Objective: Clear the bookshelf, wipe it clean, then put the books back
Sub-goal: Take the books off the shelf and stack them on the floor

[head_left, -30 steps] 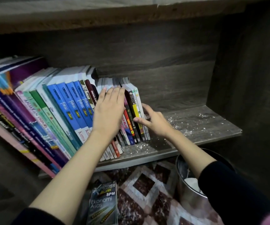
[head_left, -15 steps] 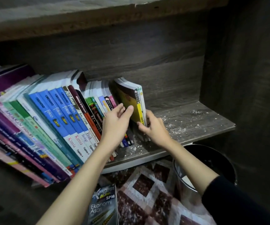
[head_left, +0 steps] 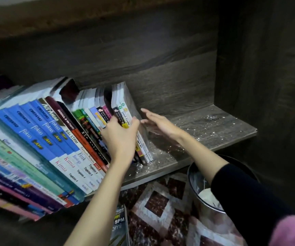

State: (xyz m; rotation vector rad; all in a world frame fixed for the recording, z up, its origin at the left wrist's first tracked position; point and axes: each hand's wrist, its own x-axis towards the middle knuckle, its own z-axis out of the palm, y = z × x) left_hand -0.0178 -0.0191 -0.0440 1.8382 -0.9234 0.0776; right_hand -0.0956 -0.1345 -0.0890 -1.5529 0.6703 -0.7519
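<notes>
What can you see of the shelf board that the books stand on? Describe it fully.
The shelf board looks like grey wood-grain laminate with a paler front edge, set inside a dark bookcase. Its left part is covered by leaning books; its right part is bare of books and strewn with white specks. The left hand grips the end books standing on it, and the open right hand hovers above it.
</notes>
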